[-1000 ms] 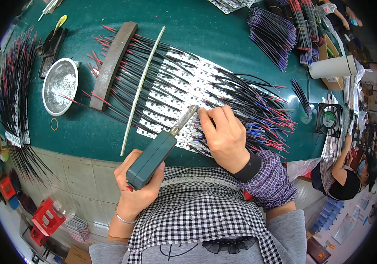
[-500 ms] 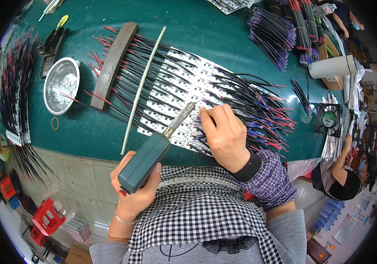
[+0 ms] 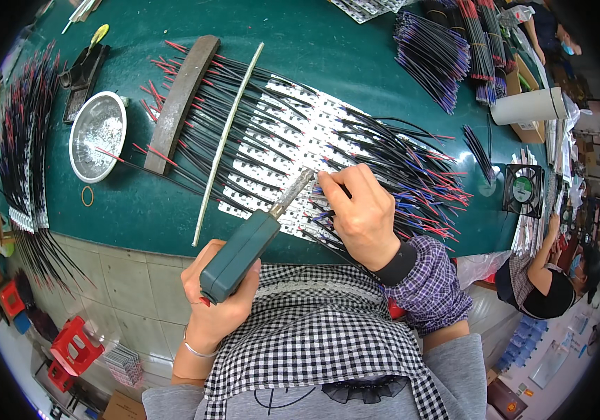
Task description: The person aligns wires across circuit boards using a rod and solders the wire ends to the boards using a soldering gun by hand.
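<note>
My left hand (image 3: pixel 221 297) is wrapped round the dark green body of a soldering iron (image 3: pixel 239 253). The iron's metal tip slants up to the right and meets the white circuit board panel (image 3: pixel 282 175) beside my right fingertips. My right hand (image 3: pixel 361 213) is closed in a pinch there; what its fingers hold is hidden, with wires passing under it. Black wires with red and blue ends (image 3: pixel 412 178) fan out from the panel's right side. More black wires (image 3: pixel 244 129) run from its left side, under a thin pale rod (image 3: pixel 230 140) and a dark bar (image 3: pixel 182 105).
On the green table a white bowl (image 3: pixel 79 150) and a black stand (image 3: pixel 83 84) lie left, near a wired board bundle (image 3: pixel 30 147). Wire bundles (image 3: pixel 433 59), a white cylinder (image 3: pixel 529 106) and a small fan (image 3: pixel 523 190) lie right. Another person (image 3: pixel 559 280) sits at far right.
The soldering iron and my left hand have shifted slightly right and the tip a little down, close to my right fingertips. My right hand has barely moved.
</note>
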The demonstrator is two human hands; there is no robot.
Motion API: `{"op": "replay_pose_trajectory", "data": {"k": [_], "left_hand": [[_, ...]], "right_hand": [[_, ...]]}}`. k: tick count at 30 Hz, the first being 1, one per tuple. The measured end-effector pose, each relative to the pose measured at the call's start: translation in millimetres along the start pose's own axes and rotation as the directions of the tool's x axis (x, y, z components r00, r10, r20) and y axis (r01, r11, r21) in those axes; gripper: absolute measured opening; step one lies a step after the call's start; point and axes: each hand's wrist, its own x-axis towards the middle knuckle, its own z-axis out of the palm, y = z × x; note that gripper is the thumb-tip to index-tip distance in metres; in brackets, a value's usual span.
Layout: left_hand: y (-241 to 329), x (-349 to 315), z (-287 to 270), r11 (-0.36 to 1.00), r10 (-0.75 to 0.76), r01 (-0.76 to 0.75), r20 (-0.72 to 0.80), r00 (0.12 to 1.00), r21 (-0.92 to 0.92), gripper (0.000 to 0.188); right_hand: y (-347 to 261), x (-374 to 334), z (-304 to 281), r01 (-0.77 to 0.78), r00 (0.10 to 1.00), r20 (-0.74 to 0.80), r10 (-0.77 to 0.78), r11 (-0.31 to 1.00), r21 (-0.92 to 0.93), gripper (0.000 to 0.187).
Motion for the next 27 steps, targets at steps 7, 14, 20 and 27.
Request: {"op": "replay_pose_trajectory", "data": {"k": [7,14,20,27], "left_hand": [[7.7,3.9,-4.9,0.998,-0.047,0.045,0.042,0.998,0.051,0.012],[8.1,4.6,-5.1,0.999,-0.022,0.022,0.032,0.999,0.025,0.011],[6.5,3.0,-2.9,0.999,-0.015,0.013,-0.039,0.999,-0.037,0.012],[5.2,6.5,-0.2,1.0,0.006,-0.006,0.014,1.0,0.009,0.012]], "right_hand": [[-0.7,0.8,-0.6,0.029,1.0,0.012,-0.028,0.998,-0.054,0.026],[-1.2,1.1,0.0,0.046,0.999,0.023,-0.044,0.995,-0.085,0.027],[-2.4,1.0,0.1,0.055,0.998,0.028,-0.052,0.993,-0.102,0.027],[-3.0,0.7,-0.5,0.045,0.999,0.036,-0.041,0.994,-0.1,0.027]]}}
